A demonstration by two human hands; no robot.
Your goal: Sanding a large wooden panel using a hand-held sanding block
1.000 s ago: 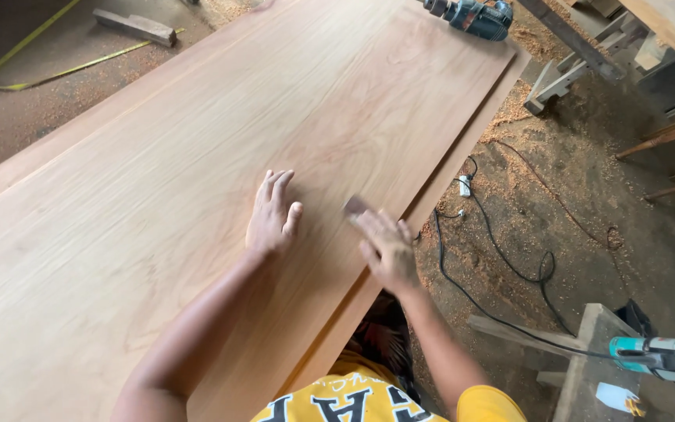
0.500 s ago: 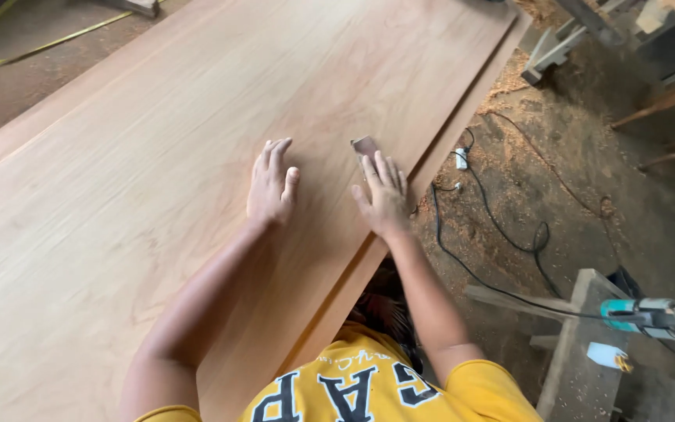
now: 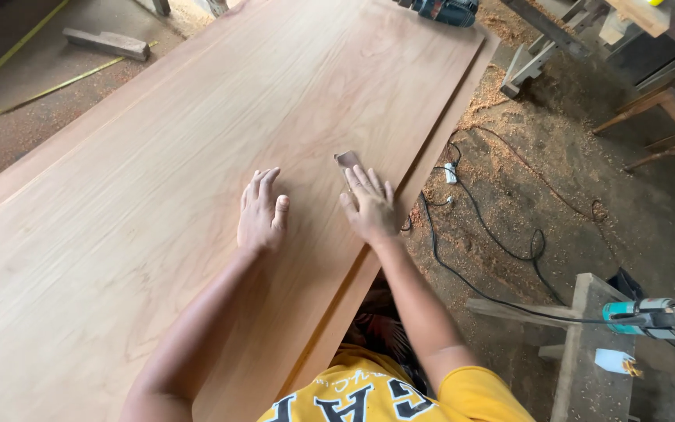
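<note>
The right hand (image 3: 369,205) lay flat on the panel (image 3: 158,195), pressing a mostly hidden brown pad (image 3: 347,160). The left hand (image 3: 260,212) rested open beside it, holding nothing.

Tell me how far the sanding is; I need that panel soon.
Done: the panel looks smooth and evenly pale, with sawdust on the floor. In hand: the right hand presses sandpaper near the panel's right edge; the left hand lies flat beside it. What's left can't be judged.
</note>
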